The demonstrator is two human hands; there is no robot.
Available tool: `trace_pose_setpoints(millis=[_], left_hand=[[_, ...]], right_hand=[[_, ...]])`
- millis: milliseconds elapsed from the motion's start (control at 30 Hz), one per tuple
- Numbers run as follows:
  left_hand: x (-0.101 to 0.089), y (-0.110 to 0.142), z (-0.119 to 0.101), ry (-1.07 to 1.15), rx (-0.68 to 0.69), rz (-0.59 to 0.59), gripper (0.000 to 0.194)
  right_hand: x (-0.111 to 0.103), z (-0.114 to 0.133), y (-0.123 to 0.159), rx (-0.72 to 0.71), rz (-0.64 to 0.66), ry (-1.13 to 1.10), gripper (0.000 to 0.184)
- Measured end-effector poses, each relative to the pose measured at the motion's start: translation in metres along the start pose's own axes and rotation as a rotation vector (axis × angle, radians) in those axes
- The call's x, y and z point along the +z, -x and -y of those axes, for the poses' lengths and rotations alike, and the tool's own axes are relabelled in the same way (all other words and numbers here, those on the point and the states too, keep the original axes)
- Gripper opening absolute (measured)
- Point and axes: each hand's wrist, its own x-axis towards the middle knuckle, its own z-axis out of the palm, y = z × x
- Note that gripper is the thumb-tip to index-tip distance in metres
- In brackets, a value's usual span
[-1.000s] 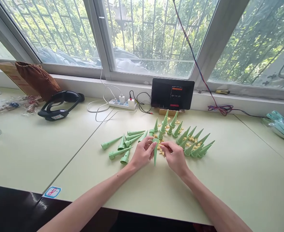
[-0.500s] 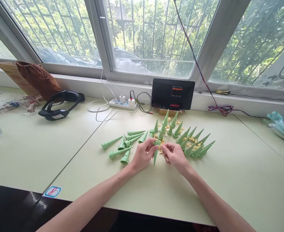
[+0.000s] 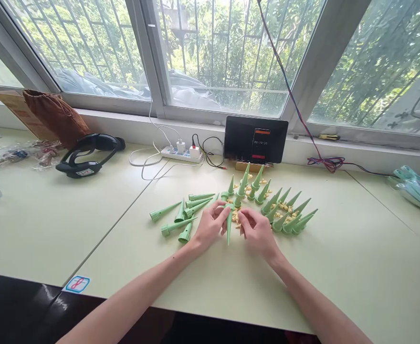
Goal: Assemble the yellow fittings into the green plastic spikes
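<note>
One tapering light-green plastic spike [image 3: 229, 227], tip toward the near edge of the pale-green tabletop [image 3: 213, 282], is pinched by the left hand [image 3: 212, 224] and could slip should that hold loosen; whether the right hand [image 3: 260, 232] pinches anything cannot be told.

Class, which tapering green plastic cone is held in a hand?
The tapering green plastic cone in the left hand, its tip pointing down in the picture. The other visible green cones stand or lie on the pale green table.
</note>
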Motion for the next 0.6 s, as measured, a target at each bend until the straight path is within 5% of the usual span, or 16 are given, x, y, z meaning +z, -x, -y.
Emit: trace_pose_setpoints(millis=[333, 600], left_hand=[[0.000, 0.000, -0.003, 0.091, -0.156, -0.029, 0.038], [0.000, 0.002, -0.008, -0.031, -0.112, -0.028, 0.038]], right_hand=[[-0.002, -0.011, -0.002, -0.241, -0.021, 0.158, 0.016], [-0.003, -0.018, -0.002, -0.298, -0.010, 0.250, 0.014]])
